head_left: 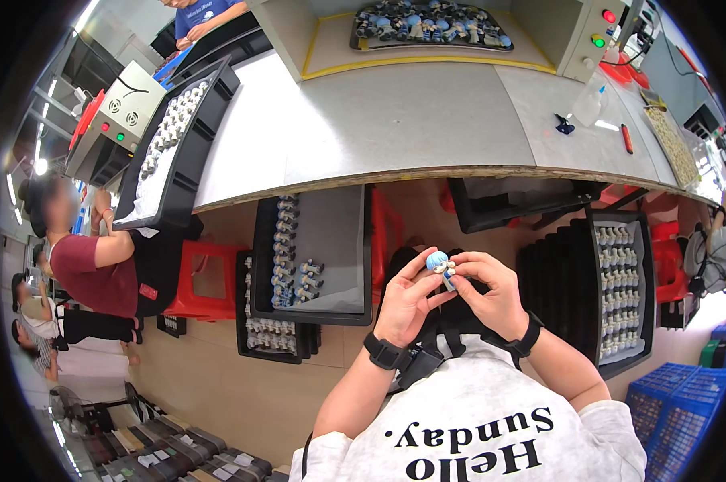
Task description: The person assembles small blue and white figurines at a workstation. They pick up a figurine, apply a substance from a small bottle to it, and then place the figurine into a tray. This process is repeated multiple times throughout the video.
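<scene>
Between my two hands, in front of my chest, is a small figurine (439, 263) with a light blue head and a white and blue body. My left hand (411, 299) pinches it from the left, fingertips at its head and side. From the other side my right hand (491, 291) grips it too, the thumb against its lower body. Both wrists wear black bands. Left of my hands, a black tray (331, 309) holds rows of similar figurines on a pale liner.
A grey workbench (411, 120) spans ahead, with a tray of blue-headed figurines (427, 26) inside an open box. A bottle (589, 106) and red marker (626, 138) lie at right. Stacked black trays (620, 357) stand right. A co-worker in a maroon shirt (94, 273) sits left.
</scene>
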A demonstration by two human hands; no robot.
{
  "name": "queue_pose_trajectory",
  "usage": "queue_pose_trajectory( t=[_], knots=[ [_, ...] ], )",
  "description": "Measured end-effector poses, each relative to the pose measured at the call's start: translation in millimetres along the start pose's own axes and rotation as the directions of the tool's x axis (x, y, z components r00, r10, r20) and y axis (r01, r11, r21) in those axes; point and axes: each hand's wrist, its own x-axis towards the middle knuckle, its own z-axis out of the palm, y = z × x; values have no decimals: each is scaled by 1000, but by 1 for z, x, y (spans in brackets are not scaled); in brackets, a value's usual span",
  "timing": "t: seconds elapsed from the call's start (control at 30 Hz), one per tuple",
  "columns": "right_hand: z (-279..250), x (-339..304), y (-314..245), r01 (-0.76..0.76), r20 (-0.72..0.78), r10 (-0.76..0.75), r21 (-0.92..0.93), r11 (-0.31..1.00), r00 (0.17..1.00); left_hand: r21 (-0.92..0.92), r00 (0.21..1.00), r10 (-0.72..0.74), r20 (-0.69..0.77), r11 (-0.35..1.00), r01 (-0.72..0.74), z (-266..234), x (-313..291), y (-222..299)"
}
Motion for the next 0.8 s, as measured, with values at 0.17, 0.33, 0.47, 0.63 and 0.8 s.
queue_pose_trajectory(
  t=[0.17, 0.33, 0.47, 0.63, 0.8],
  knots=[
    [4, 1, 3, -10, 12, 10, 22, 1000, 1000, -1, 1000, 21, -2, 1000, -21, -1, -1, 0],
    [9, 5, 2, 4, 27, -5, 15, 1000, 1000, -8, 999, 41, 20, 999, -41, -5, 0, 3],
    [15, 10, 3, 29, 57, -27, -39, 999, 998, -60, 998, 51, 26, 997, -49, -13, 1, 5],
    [29, 18, 9, 52, 110, -46, -48, 997, 993, -70, 997, 73, -13, 995, -74, -32, 5, 8],
    [38, 24, 6, 73, 147, -52, -138, 988, 988, 1, 980, 117, -163, 993, -119, -62, 3, 16]
  ],
)
